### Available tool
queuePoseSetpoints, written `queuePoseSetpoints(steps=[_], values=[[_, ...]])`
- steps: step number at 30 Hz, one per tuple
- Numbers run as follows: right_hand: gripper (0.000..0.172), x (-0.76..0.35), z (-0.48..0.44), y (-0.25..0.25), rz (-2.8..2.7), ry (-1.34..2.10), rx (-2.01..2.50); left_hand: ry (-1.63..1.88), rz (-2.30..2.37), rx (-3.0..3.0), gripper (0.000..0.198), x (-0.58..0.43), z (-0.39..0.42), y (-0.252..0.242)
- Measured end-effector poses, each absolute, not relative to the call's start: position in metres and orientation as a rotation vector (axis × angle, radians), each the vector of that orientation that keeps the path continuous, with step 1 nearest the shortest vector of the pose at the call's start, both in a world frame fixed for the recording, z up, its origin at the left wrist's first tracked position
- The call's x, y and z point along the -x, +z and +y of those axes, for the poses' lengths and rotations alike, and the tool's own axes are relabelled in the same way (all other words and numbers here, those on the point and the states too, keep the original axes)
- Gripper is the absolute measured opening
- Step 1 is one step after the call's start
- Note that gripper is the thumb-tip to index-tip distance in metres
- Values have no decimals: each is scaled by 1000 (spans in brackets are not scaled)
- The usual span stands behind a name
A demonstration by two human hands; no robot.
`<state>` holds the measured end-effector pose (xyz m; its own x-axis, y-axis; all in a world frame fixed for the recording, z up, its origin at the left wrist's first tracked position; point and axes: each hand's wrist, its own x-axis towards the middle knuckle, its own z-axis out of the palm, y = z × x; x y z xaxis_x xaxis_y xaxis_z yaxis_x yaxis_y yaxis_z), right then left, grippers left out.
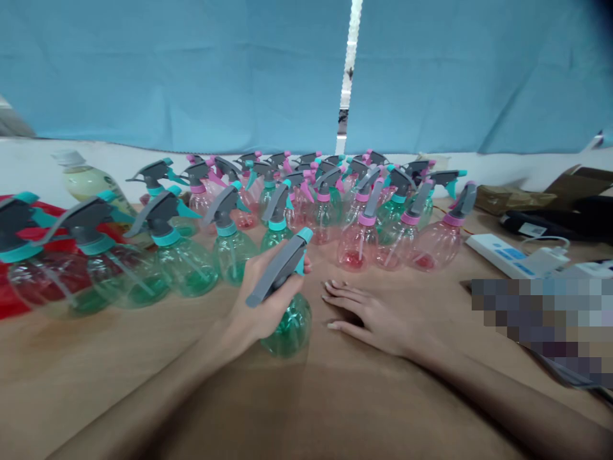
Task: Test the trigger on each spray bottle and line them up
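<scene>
My left hand point(268, 300) is wrapped round the neck of a green spray bottle point(290, 329), which has a grey and turquoise trigger head. This bottle stands on the wooden table point(335, 396) in front of me. To its right, my right hand point(368, 313) rests on the tabletop with its fingers stretched out and nothing in them. Just beyond my hands stand a green spray bottle point(275, 236) with a turquoise collar and a pink spray bottle point(357, 249) with a pink collar.
Several green spray bottles point(186, 268) line the left side, near a red item point(9, 287) and a large capped bottle point(90, 182). More pink bottles point(435, 246) stand right of centre. A white power strip point(502, 255) and a cardboard box point(575, 185) lie on the right. A blue cloth point(239, 76) hangs behind.
</scene>
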<state>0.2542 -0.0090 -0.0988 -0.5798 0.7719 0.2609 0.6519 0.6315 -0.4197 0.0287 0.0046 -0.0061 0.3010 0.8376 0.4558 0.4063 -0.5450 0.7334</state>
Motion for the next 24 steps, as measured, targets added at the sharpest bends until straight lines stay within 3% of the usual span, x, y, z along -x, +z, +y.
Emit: queuePoseSetpoints(steps=[13,17,24], values=[[72,-237,-27,-72,-2232,551,1109,1310,1206,-2056,19,-53,10,-11],[84,-221,-27,-57,-2102,493,1126,1377,1135,-2078,22,-71,20,-14],[81,-216,-6,-49,-2027,181,1237,1296,1059,-2051,42,-92,40,-9]])
